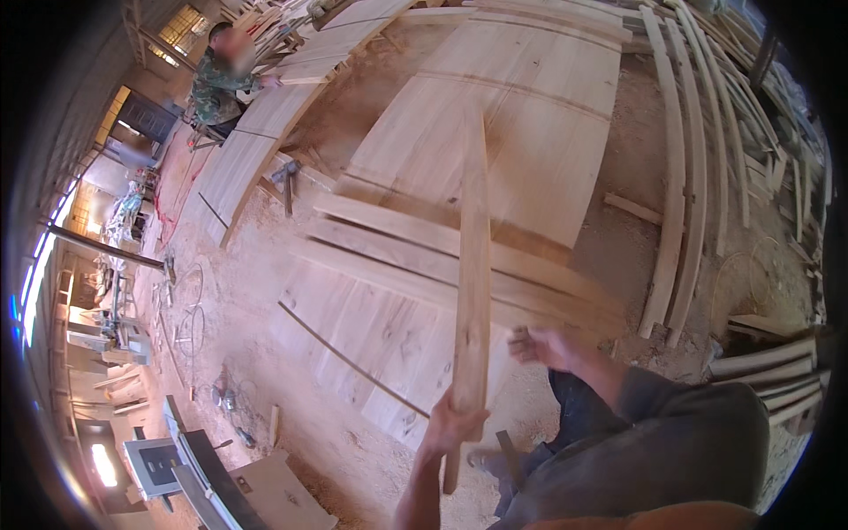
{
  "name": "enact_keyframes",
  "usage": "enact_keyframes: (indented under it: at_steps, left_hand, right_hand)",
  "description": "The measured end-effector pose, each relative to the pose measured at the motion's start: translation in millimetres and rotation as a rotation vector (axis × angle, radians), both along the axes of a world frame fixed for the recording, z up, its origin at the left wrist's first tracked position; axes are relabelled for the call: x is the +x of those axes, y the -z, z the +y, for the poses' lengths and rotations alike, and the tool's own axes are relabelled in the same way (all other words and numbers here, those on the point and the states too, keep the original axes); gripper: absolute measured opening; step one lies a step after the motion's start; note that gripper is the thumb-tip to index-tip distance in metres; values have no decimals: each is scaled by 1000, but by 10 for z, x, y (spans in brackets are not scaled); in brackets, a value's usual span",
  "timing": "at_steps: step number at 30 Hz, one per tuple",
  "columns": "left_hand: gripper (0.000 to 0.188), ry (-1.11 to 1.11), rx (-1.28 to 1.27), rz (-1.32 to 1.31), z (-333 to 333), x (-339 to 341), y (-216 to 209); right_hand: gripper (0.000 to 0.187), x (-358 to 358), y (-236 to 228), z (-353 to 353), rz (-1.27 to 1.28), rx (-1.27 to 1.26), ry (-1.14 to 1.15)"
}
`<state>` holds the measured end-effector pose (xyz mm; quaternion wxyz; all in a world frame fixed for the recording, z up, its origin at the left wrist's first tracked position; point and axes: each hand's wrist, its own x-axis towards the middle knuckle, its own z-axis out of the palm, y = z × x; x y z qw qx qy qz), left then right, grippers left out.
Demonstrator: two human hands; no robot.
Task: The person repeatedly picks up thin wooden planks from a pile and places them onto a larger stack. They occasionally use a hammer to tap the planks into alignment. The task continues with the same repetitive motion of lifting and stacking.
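Long, narrow plank (474, 265), pale brown (far end blurred), held pointing away, passing over crosswise boards (380, 276).

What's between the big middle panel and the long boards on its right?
Mostly brown floor, with a short plank on it, as the head view shows.

woodworking workshop, broad plank panels (521, 97), piled timber (768, 361), dusty floor (243, 300)
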<state>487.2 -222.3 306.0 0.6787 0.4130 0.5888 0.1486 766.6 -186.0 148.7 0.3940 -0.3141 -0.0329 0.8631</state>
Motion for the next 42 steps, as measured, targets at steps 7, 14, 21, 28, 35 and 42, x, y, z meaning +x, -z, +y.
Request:
enact_keyframes:
  at_steps: [7,14,21,28,35,42]
  left_hand:
    - [85,164,128,142,-2242,-2109,-127]
    - [80,68,626,1299,-3532,-3943,-1099]
    - [61,-1541,704,-226,-3092,-4392,-244]
    - [42,-1315,668,-1043,-1789,-5547,751]
    - [44,-1380,701,-685,-331,-6737,529]
    - [58,-1227,493,-627,1523,-7880,257]
  right_hand:
    - [46,-1817,-99,73,73,-118,405]
    - [46,-3692,-602,-1116,-112,-158,517]
    - [46,-5599,-1203,-1428,-69,-291,259]
    - [34,-6747,-1783,-1647,59,-315,-262]
    - [36,-5882,-661,-243,-1223,754,-345]
    - [43,-5747,0,268,-1303,394,-826]
